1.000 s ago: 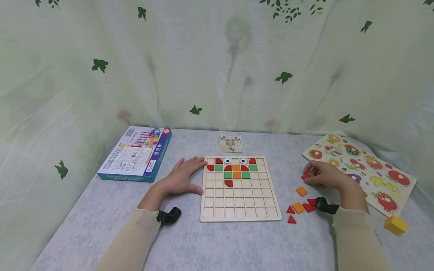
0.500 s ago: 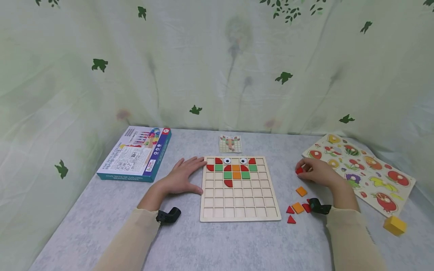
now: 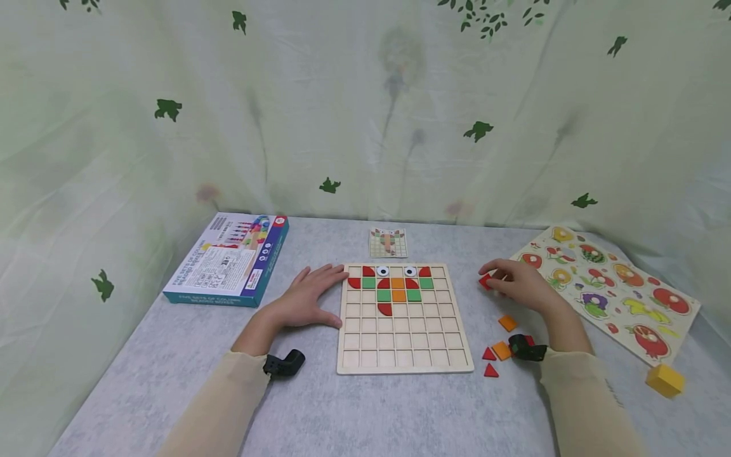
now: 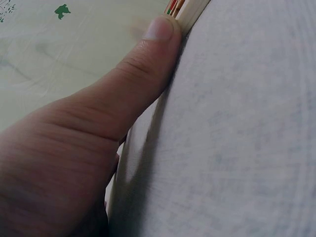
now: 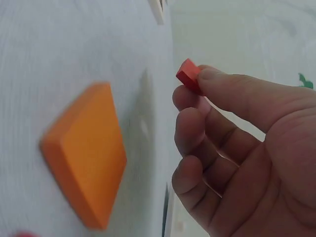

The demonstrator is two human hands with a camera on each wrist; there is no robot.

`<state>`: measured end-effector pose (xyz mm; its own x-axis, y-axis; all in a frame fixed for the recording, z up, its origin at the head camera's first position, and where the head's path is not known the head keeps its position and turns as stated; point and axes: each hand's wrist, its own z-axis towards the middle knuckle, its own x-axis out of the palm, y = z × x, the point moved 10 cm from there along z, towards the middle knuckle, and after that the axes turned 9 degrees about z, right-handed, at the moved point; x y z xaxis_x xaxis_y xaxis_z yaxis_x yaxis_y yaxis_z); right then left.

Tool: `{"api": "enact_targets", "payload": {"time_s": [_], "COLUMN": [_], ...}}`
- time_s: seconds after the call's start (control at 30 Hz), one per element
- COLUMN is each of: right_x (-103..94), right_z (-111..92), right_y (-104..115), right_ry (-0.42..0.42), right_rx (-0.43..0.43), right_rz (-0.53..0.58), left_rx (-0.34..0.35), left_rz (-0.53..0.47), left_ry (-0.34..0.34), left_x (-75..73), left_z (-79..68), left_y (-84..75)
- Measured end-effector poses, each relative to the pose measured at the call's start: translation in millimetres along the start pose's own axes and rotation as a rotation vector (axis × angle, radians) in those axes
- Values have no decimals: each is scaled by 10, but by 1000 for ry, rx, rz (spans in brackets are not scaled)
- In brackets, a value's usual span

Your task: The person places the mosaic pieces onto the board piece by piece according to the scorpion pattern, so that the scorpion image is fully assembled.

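A small red tile (image 3: 485, 282) is pinched between the thumb and index finger of my right hand (image 3: 516, 283), just above the table to the right of the wooden grid board (image 3: 407, 343). In the right wrist view, the red tile (image 5: 189, 76) juts past the thumb tip; its full outline is partly covered. My left hand (image 3: 305, 301) lies spread at the board's left edge, fingertips and thumb touching it. The left wrist view shows the thumb (image 4: 143, 69) against the board's side. Red, green and orange tiles and two eye discs (image 3: 382, 271) fill some upper cells.
Orange squares (image 3: 507, 323) and red pieces (image 3: 491, 370) lie right of the board, some partly behind the right wrist camera. A pattern card (image 3: 388, 243) sits beyond the board. A box (image 3: 228, 260) stands left; a fruit-picture board (image 3: 622, 285) and yellow block (image 3: 665, 380) are at right.
My right hand has moved left toward the board, carrying the red tile away from the fruit-picture board. My left hand and the tiles on the grid stay as they were.
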<state>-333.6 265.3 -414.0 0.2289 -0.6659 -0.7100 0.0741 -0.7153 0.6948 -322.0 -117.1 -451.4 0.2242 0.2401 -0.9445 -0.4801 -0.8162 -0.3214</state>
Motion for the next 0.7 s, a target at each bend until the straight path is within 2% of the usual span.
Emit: {"api": "enact_targets", "payload": {"time_s": [0.17,0.4,0.7], "right_x": [70,201,419], "right_z": [25,77,119], "right_y": [134,232,388], "right_ry": [6,32,84], "right_rx": [-40,-20,-64], "right_rz": [12,39,63], "left_rx": [-2,10,15], "left_rz": [-6,-6,-6], "left_ry": [1,-15,-17], "left_x": [-6,-47,-51], "left_z": [-4,-10,-11], "left_y": [-6,-34,-48]}}
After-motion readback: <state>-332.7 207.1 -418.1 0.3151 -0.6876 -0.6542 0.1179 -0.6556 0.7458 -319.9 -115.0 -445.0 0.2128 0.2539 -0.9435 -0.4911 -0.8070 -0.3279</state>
